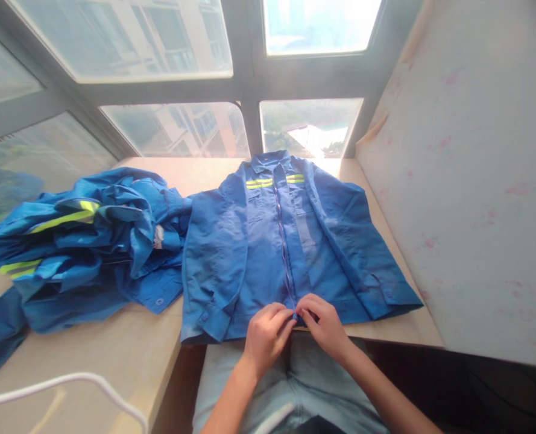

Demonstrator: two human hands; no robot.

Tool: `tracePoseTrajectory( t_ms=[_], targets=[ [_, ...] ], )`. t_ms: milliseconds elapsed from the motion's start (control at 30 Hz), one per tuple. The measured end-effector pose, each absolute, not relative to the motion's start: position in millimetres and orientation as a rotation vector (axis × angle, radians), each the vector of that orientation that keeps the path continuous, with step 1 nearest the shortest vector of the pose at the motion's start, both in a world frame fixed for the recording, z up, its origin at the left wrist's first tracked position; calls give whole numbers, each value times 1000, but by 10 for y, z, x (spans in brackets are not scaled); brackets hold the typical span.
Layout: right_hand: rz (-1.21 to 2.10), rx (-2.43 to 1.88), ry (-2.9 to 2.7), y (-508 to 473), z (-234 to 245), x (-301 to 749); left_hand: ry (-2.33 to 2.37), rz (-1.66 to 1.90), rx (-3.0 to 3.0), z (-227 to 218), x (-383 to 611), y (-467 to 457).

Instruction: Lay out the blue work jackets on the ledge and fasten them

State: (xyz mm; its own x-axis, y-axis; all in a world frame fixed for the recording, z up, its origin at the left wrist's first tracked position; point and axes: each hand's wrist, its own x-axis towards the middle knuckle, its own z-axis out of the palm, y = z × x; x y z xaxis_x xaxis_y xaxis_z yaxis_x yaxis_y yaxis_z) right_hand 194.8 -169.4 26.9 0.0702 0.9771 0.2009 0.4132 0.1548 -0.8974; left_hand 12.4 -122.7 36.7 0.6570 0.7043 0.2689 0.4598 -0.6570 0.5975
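A blue work jacket [268,253] with yellow-green reflective stripes lies spread on the ledge, its collar toward the window and its hem toward me. Down its front runs a zipper [282,235], with the two edges close together. At the bottom of that zipper my left hand [268,334] pinches the jacket's lower front edge. Just beside it, my right hand [322,322] pinches the other side of the same spot. The fingertips nearly meet and hide most of the zipper's lower end. Both jacket sleeves lie along the sides, cuffs toward me.
A crumpled pile of blue garments [96,247] with reflective stripes lies on the pale ledge [136,355] at left. A white cable [69,380] curves across the lower left. Window frames [249,78] stand behind, and a flowered wall [476,181] rises on the right.
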Motion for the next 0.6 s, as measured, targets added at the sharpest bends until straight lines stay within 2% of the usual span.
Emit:
tracePoseTrajectory(
  t_ms=[267,600],
  targets=[
    [697,-1340,-1639,-1824,240,1945,861,663,2329,299,71,-1228],
    [312,-1305,-1665,-1951,175,1823,1008,609,2191,322,132,-1273]
  ],
)
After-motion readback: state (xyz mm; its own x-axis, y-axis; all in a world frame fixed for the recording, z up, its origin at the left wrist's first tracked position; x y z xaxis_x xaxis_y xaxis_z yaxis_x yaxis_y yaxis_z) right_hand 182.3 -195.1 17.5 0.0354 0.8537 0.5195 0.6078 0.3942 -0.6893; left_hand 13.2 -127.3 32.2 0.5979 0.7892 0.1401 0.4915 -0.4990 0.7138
